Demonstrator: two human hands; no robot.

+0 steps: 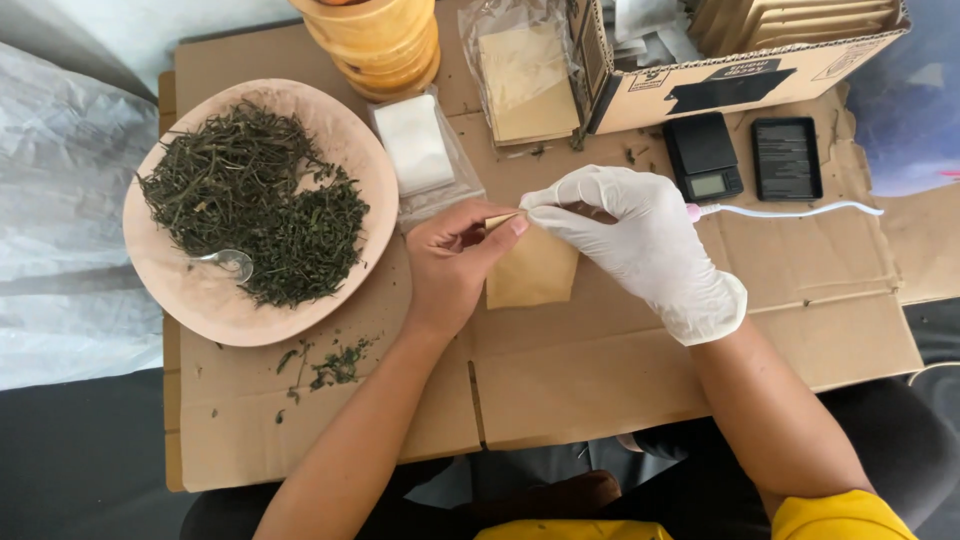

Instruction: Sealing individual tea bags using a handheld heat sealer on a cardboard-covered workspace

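The left hand [455, 262], bare, is pinched shut on the top edge of a small tan paper pouch [532, 272]; the right hand [640, 240], in a white glove, is closed on the same edge, fingertips meeting the left thumb. The pouch is lain flat at mid-table, just near of the hands, its mouth at the far end. Judged: the mouth is best kept taut between both pinches so the edges stay lined up, with the body left flat on the board. A pink-tipped white cable [790, 211] is seen running right from under the gloved hand; what it belongs to cannot be told. At left a pale wooden plate [175, 285] is heaped with dried green leaves [260, 200], a metal spoon [228, 262] laid in them; crumbs [330, 365] are scattered near it. Farther off, a bagged white stack [415, 145], a clear bag of tan pouches [522, 80], stacked wooden bowls [385, 45], an open carton [740, 75], a small black scale [704, 156] and its black lid [787, 158] are noted. The surface is flattened cardboard [600, 370]; grey sheeting [55, 200] is draped at left, dark floor near.
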